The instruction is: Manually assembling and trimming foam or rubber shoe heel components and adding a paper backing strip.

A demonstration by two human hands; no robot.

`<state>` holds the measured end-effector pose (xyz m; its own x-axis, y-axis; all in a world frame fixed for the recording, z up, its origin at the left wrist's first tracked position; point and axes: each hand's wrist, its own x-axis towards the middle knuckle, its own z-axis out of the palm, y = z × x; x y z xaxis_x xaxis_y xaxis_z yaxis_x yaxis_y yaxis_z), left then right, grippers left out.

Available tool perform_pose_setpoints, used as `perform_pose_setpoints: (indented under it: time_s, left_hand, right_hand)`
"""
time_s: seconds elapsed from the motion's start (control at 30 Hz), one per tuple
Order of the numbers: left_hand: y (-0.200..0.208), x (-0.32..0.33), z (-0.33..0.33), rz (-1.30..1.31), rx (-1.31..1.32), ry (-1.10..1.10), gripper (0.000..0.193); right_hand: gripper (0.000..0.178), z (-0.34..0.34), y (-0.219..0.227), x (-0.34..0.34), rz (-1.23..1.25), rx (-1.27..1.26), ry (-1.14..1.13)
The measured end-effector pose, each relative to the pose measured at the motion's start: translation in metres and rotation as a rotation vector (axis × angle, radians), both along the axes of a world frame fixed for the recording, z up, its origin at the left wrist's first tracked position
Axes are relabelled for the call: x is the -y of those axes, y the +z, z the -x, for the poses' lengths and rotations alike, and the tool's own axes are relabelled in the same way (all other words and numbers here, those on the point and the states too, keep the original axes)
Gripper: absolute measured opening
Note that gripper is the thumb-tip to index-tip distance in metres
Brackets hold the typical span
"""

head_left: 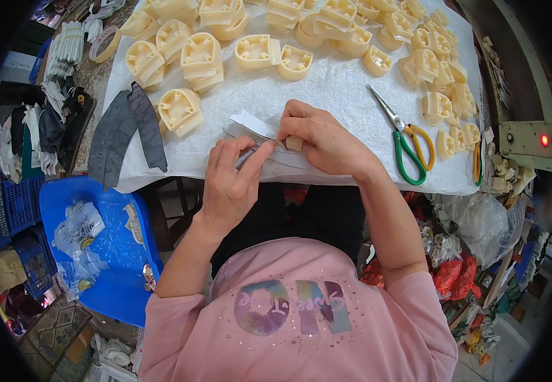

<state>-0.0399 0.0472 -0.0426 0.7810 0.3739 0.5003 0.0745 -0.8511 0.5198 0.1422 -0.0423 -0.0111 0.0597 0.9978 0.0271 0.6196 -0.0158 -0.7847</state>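
Near the front edge of the white-covered table, my left hand pinches a pale grey-white strip between thumb and fingers. My right hand is closed on the same strip, its fingertips close to the left thumb. A small beige patch shows at the right fingers; I cannot tell what it is. The strip runs flat beneath both hands, partly hidden by them. Left of my hands lie dark grey cut strips. Scissors with one green and one yellow handle rest to the right, blades slightly apart.
Many cream plastic moulded pieces cover the far side and right of the white sheet. At the left stands a blue plastic chair with clear bags on it. Gloves hang beyond. A machine with a red light is at right.
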Motion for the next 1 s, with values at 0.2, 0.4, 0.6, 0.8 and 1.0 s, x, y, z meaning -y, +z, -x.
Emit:
perform_pose_setpoints:
  time_s: [0.2,0.4,0.6,0.8,1.0]
  left_hand:
    - [-0.003,0.000,0.001,-0.023,0.033,-0.014,0.039]
    - [-0.001,0.003,-0.002,-0.036,0.009,0.031,0.036]
    - [0.006,0.005,-0.004,-0.073,-0.005,0.054,0.040]
    - [0.004,0.004,-0.006,-0.002,-0.006,0.071,0.041]
    - [0.004,0.004,0.000,0.114,0.062,0.087,0.040]
  right_hand:
    - [0.014,-0.005,0.001,0.000,0.001,-0.041,0.028]
    - [0.011,-0.009,0.000,0.000,0.019,-0.094,0.057]
    - [0.011,-0.005,0.000,0.001,0.005,-0.073,0.014]
    - [0.012,0.006,0.008,0.000,0.013,0.139,-0.013]
    - [0.008,0.015,0.010,-0.006,0.003,0.333,-0.019]
